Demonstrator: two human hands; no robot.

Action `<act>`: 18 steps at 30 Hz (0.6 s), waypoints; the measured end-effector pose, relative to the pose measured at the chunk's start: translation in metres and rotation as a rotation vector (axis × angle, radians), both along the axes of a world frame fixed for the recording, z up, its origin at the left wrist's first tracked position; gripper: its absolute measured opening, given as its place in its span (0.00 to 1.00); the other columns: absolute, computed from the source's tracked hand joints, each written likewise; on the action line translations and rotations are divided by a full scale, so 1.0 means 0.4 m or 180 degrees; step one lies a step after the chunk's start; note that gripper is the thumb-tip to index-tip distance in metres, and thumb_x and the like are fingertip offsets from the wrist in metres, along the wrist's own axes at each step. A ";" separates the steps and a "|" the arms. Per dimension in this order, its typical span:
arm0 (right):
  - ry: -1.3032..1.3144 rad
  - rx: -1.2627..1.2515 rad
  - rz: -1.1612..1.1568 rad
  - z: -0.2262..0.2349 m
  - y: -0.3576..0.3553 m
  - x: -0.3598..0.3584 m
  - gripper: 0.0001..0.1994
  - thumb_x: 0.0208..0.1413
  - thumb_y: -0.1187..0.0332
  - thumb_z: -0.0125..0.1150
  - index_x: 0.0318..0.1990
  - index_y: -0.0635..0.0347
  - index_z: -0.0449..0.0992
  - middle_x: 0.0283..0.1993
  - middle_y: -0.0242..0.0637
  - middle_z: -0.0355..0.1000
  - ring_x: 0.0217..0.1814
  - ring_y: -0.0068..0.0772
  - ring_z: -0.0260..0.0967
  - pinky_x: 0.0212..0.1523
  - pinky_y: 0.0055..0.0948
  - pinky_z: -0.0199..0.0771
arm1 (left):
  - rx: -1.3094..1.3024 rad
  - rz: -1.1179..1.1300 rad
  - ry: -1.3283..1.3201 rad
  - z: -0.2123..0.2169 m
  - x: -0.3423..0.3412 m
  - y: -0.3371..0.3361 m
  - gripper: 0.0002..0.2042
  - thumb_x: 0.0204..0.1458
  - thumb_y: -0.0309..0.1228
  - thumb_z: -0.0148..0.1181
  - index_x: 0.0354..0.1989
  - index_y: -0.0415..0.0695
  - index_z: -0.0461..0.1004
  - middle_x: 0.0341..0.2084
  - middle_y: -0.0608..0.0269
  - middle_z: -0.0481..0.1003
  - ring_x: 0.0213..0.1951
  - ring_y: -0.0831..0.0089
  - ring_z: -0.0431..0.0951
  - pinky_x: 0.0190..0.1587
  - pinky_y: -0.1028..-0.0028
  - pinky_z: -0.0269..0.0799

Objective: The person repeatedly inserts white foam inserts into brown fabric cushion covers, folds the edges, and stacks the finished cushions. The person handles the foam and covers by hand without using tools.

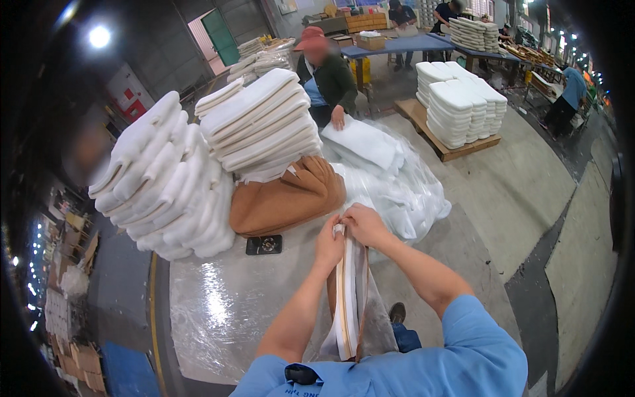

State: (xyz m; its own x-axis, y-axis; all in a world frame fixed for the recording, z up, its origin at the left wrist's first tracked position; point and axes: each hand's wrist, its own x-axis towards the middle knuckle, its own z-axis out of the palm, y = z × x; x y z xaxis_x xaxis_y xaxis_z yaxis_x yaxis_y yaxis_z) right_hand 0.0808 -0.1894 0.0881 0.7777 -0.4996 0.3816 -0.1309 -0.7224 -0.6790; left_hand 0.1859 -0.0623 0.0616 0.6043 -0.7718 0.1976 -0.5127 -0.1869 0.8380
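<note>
Close in front of me, my left hand (329,246) and my right hand (365,225) meet at the top end of a long fabric cover (362,317). Its cloth is brown and grey, with white and yellowish strips along its open edge. Fingers of both hands are closed, pinching a small white bit at that end. The cover hangs down from there toward my body. Just beyond my hands lies a bundle of brown fabric (288,202) on the plastic-covered table (218,317). A black phone (263,245) rests beside the bundle.
Tall stacks of white padding (165,178) and white cushions (264,126) stand at the left and back. A clear plastic bag (417,192) of white padding lies right of centre, where a co-worker in a red cap (327,79) touches it. Farther right, white cushions (463,106) sit on a wooden pallet (456,153).
</note>
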 end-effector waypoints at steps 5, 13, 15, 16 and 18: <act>-0.0695 0.2069 -0.0286 -0.082 0.013 0.019 0.07 0.65 0.68 0.62 0.41 0.62 0.80 0.35 0.34 0.76 0.37 0.25 0.71 0.41 0.30 0.72 | -0.0030 0.0009 -0.0076 0.006 -0.009 0.003 0.24 0.60 0.23 0.50 0.67 0.41 0.69 0.59 0.47 0.78 0.62 0.53 0.77 0.66 0.62 0.69; -0.0695 0.1459 -0.0130 -0.077 0.010 0.008 0.08 0.63 0.66 0.64 0.42 0.61 0.80 0.39 0.34 0.77 0.39 0.31 0.74 0.44 0.32 0.74 | -0.0259 -0.0015 -0.0222 0.009 -0.012 0.013 0.24 0.60 0.22 0.51 0.67 0.41 0.70 0.59 0.46 0.78 0.61 0.49 0.77 0.64 0.60 0.70; -0.0701 0.0400 0.0146 -0.028 0.039 0.017 0.08 0.61 0.67 0.65 0.42 0.61 0.81 0.43 0.37 0.78 0.41 0.39 0.76 0.46 0.36 0.76 | -0.0199 0.0109 -0.0225 -0.001 0.013 0.040 0.24 0.60 0.21 0.52 0.67 0.41 0.69 0.59 0.46 0.78 0.61 0.49 0.77 0.64 0.60 0.71; -0.0489 0.0214 0.0128 -0.024 0.026 0.008 0.07 0.60 0.68 0.65 0.42 0.61 0.81 0.44 0.38 0.78 0.43 0.43 0.76 0.48 0.38 0.77 | -0.0184 0.0082 -0.0239 0.001 0.003 0.029 0.24 0.60 0.21 0.52 0.68 0.41 0.68 0.59 0.46 0.78 0.61 0.49 0.77 0.64 0.60 0.71; -0.0062 -0.0145 0.0103 -0.017 0.004 -0.012 0.07 0.58 0.71 0.65 0.42 0.60 0.81 0.47 0.41 0.78 0.48 0.51 0.75 0.51 0.41 0.77 | -0.0163 0.0031 -0.0237 0.004 -0.016 0.014 0.25 0.61 0.21 0.52 0.68 0.42 0.67 0.58 0.46 0.78 0.61 0.48 0.77 0.63 0.60 0.71</act>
